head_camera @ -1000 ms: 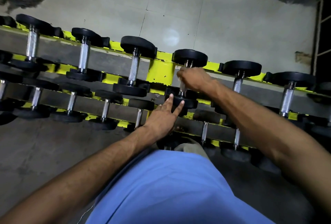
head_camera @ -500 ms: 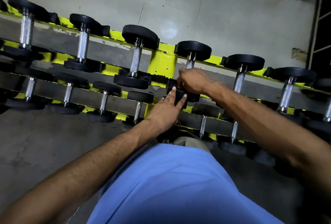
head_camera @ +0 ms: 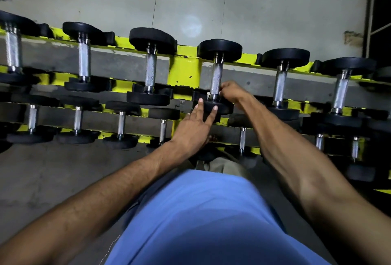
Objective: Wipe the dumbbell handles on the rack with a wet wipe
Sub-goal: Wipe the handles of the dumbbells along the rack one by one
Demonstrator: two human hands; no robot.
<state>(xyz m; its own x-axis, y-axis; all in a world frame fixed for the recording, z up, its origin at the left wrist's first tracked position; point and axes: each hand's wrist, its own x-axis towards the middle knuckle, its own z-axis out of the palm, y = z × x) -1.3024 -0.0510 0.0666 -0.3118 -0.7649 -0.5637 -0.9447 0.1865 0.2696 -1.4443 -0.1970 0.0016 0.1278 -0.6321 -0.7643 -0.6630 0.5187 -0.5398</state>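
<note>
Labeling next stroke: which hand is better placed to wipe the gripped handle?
Right. The right hand curls round the handle's near end; the left hand presses flat on its head, likely bracing.

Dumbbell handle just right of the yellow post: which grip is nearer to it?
Right. The right grip curls around the handle's lower end; the left grip lies below it, straight fingers touching the black near weight.

dumbbell (head_camera: 220,50): black round heads, fourth from left in view, lies across yellow two-tier rack (head_camera: 183,72), upper tier | handle (head_camera: 216,76): knurled chrome, upper part bare | wet wipe (head_camera: 208,95): white sliver at handle's lower end, mostly hidden
</note>
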